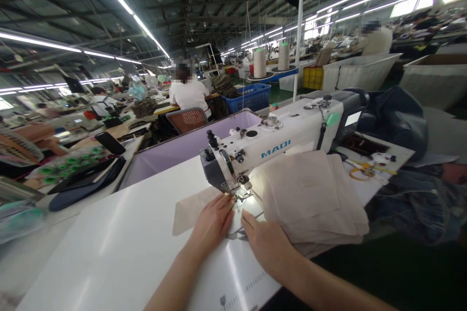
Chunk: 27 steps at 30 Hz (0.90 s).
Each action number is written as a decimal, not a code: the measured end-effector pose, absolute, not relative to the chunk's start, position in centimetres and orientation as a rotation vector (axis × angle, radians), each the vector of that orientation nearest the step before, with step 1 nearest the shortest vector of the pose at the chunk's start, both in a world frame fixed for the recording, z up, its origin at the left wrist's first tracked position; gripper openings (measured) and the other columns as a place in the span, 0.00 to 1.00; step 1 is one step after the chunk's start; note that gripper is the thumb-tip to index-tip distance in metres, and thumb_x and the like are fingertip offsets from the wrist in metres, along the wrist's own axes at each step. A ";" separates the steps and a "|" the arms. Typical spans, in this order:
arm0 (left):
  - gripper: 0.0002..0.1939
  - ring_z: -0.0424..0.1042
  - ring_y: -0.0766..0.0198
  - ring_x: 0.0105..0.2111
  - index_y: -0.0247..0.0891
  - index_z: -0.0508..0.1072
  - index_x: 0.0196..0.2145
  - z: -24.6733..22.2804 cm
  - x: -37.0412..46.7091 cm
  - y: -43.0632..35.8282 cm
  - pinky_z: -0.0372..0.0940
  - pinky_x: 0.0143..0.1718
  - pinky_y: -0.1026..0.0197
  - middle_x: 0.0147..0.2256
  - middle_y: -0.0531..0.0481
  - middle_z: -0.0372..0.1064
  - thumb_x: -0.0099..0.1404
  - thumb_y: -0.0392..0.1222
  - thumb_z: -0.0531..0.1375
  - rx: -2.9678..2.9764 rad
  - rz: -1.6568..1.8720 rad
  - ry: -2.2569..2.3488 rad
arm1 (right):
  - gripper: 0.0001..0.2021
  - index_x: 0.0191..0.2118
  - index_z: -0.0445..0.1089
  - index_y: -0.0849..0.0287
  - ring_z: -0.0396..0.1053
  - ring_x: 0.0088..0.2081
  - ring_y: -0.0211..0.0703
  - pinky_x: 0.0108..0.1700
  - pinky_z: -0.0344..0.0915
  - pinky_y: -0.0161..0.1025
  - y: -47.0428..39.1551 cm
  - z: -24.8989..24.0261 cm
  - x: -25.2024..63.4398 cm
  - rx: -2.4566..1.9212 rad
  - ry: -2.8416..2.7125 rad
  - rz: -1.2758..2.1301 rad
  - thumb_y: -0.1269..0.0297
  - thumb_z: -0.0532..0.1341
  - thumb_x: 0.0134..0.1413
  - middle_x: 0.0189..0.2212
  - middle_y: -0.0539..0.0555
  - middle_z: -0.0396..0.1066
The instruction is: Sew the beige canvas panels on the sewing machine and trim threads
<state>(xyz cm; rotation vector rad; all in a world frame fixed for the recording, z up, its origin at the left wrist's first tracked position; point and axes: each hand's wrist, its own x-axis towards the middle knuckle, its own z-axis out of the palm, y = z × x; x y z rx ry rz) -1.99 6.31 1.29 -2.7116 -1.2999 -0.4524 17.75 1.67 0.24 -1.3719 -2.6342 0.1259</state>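
Note:
A white sewing machine (280, 143) with a lit needle area stands on the white table. My left hand (215, 216) lies by the presser foot (242, 194), its fingers together and bent down on a beige fabric piece (191, 210) that spreads out to the left. Just right of it, my right hand (268, 240) rests at the front of the needle plate with fingers curled; whether anything is between them is hidden. A stack of beige fabric panels (310, 194) lies under the machine arm, close to my right hand.
Yellow-handled scissors (361, 172) lie right of the stack. Behind the table is a lilac-lined bin (164, 148); beyond it a person (189, 92) in white sits with their back to me. Thread cones (260, 64) stand above. Dark cloth (412, 199) hangs at the right.

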 end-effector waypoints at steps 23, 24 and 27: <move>0.15 0.71 0.51 0.47 0.39 0.71 0.50 2.3 0.5 1.8 0.73 0.48 0.49 0.48 0.43 0.73 0.68 0.31 0.54 -2.768 -0.323 -1.468 | 0.20 0.53 0.70 0.65 0.76 0.32 0.44 0.29 0.72 0.36 0.3 0.7 18.6 -1.401 -2.638 0.143 0.84 0.55 0.57 0.44 0.61 0.75; 0.15 0.71 0.51 0.47 0.39 0.71 0.50 2.3 0.5 1.7 0.73 0.48 0.48 0.48 0.43 0.73 0.67 0.32 0.54 -2.762 -0.317 -1.465 | 0.19 0.52 0.70 0.65 0.76 0.31 0.43 0.29 0.71 0.35 0.3 0.7 18.7 -1.394 -2.644 0.145 0.84 0.55 0.57 0.44 0.61 0.75; 0.16 0.71 0.51 0.48 0.40 0.70 0.52 2.4 0.4 1.6 0.73 0.48 0.49 0.50 0.43 0.73 0.67 0.35 0.56 -2.756 -0.315 -1.447 | 0.21 0.53 0.70 0.64 0.76 0.31 0.43 0.27 0.70 0.34 0.3 0.7 18.7 -1.377 -2.681 0.137 0.84 0.55 0.57 0.45 0.62 0.75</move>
